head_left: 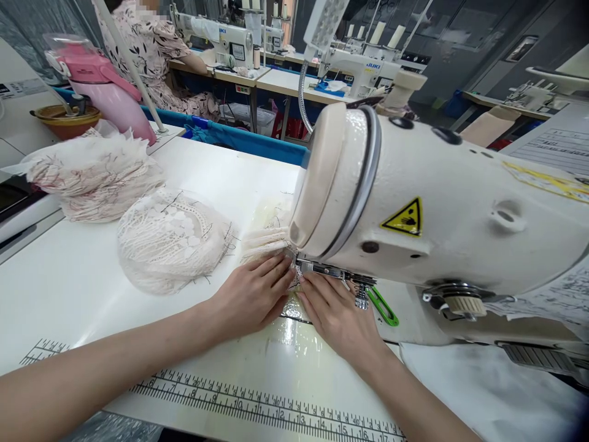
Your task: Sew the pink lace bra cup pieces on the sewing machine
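My left hand (260,293) is left of the sewing machine's needle area, its fingers close together and curved over a piece of white lace fabric (264,241), thumb tucked below. Gathered folds of this fabric show just beyond the fingers. On the right, my right hand (343,316) lies with fingers stretched flat beside the presser foot, its fingertips touching the fabric's edge. The sewing machine head (340,178) hides the needle and part of the fabric. A bit of lace shows between both hands.
A round lace piece (170,239) and a lace stack (99,175) with loose threads lie left. Behind them stand a pink bottle (103,86) and brown bowl (62,123). A green thread cutter (384,307) lies right. A ruler (257,408) runs along the front; a co-worker (138,55) sits behind.
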{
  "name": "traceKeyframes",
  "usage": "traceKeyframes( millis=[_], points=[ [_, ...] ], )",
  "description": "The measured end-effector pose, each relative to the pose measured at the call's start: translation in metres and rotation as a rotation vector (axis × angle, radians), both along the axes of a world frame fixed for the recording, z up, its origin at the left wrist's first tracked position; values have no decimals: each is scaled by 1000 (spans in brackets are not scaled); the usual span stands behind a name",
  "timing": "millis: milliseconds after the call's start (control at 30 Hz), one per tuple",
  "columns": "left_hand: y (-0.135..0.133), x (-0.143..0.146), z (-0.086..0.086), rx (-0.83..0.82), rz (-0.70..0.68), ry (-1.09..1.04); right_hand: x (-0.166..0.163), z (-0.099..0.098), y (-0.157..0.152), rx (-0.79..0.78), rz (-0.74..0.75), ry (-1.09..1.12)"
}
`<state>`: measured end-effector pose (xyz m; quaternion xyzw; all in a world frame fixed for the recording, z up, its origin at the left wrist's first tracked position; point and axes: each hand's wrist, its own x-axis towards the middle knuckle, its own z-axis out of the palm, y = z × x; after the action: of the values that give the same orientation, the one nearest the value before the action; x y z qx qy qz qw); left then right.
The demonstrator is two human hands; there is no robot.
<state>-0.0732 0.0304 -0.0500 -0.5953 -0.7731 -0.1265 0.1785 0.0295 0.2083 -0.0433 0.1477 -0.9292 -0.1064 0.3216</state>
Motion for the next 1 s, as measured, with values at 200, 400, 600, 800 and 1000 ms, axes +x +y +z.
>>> traceKeyframes(
  millis=[200,400,600,800,1000],
  points=[
    [2,-3,1,-31,-1,-42,-1,-1,2,43,-21,-12],
    [2,-3,2,-63,10,-67,-2,-2,4,80,-21,-57],
    [1,1,0,4,-22,85,-1,2,3,63,-21,-10],
    [1,3,0,9,-3,104,3,-6,3,-75,-108,-48],
    [1,1,2,2,-8,91,5,-9,1,-105,-128,-104]
  ],
)
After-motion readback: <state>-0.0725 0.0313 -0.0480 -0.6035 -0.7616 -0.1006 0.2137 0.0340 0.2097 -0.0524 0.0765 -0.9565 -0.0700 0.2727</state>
